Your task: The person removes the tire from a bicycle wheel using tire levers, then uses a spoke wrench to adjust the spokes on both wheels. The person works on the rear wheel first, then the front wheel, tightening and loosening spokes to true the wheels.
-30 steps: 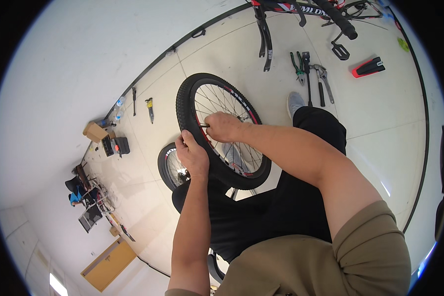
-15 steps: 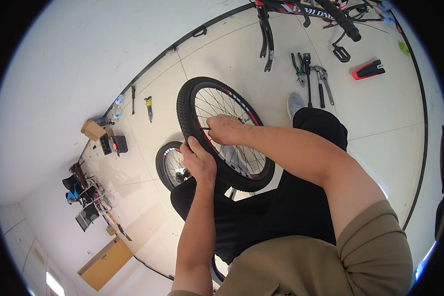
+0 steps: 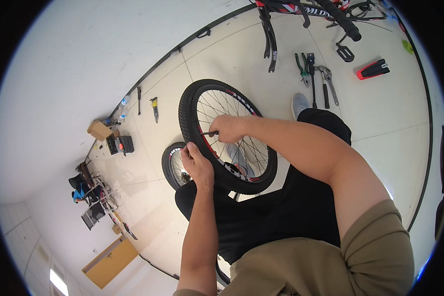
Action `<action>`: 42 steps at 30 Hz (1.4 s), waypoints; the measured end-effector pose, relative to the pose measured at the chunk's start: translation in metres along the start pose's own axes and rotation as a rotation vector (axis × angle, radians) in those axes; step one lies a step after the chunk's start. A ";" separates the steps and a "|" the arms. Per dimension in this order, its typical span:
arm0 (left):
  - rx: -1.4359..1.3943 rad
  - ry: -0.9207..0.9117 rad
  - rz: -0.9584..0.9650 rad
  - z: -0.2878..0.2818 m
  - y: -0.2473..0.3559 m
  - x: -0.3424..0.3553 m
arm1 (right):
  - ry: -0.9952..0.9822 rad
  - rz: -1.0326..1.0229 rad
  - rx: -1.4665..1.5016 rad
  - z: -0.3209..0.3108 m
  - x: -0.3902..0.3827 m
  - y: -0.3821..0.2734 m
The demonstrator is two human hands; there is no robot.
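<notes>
Head view: a spoked bicycle wheel (image 3: 227,135) with a knobby black tyre and a red-and-black rim stands upright across the person's lap, just above the black trousers (image 3: 281,217). The left hand (image 3: 198,165) sits at about 7 o'clock on the wheel, fingers curled closed over the tyre's tread and sidewall. The right hand (image 3: 228,128) reaches in among the spokes near the rim at about 9 o'clock, fingers pinched closed on a small dark slim tool (image 3: 208,133); it may be a spoke key or a tyre lever, but it is too small here to say which.

To do this well, the left hand should hold the tyre firm so the wheel cannot roll or twist, and the right should keep the tool square to the rim and work in short, controlled moves so the tip does not slip onto a spoke.

Counted: two wheels, the one in hand and a second wheel (image 3: 175,165) lying on the tiled floor (image 3: 241,54) just behind it at 8 o'clock. At 1 o'clock lie four or so hand tools (image 3: 313,74), near one loose pedal (image 3: 345,52) and one red-and-black object (image 3: 373,69). One bicycle frame (image 3: 301,10) stands at 12 o'clock. One cardboard box (image 3: 99,130) sits at 10 o'clock.
</notes>
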State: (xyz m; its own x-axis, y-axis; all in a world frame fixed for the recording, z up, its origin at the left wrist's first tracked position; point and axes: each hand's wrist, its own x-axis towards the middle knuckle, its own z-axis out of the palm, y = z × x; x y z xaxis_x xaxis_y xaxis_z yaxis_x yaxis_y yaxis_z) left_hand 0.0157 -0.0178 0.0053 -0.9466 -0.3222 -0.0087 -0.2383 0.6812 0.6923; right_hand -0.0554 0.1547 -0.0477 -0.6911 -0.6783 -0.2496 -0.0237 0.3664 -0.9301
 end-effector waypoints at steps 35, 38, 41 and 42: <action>-0.220 -0.456 -0.372 -0.005 0.037 0.099 | -0.054 0.112 -0.098 0.010 -0.026 -0.014; -0.235 -0.431 -0.385 -0.004 0.033 0.100 | -0.025 0.109 -0.115 0.008 -0.024 -0.014; -0.270 -0.409 -0.389 -0.001 0.028 0.100 | 0.033 0.124 -0.109 0.004 -0.023 -0.018; -0.287 -0.407 -0.391 0.000 0.028 0.099 | 0.056 0.131 -0.100 0.003 -0.023 -0.019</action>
State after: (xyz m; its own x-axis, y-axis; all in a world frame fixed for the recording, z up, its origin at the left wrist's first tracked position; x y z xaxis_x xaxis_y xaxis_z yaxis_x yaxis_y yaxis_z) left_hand -0.0851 -0.0310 0.0236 -0.8217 -0.1971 -0.5348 -0.5688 0.3426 0.7477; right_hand -0.0367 0.1615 -0.0254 -0.7319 -0.5851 -0.3494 -0.0002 0.5129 -0.8585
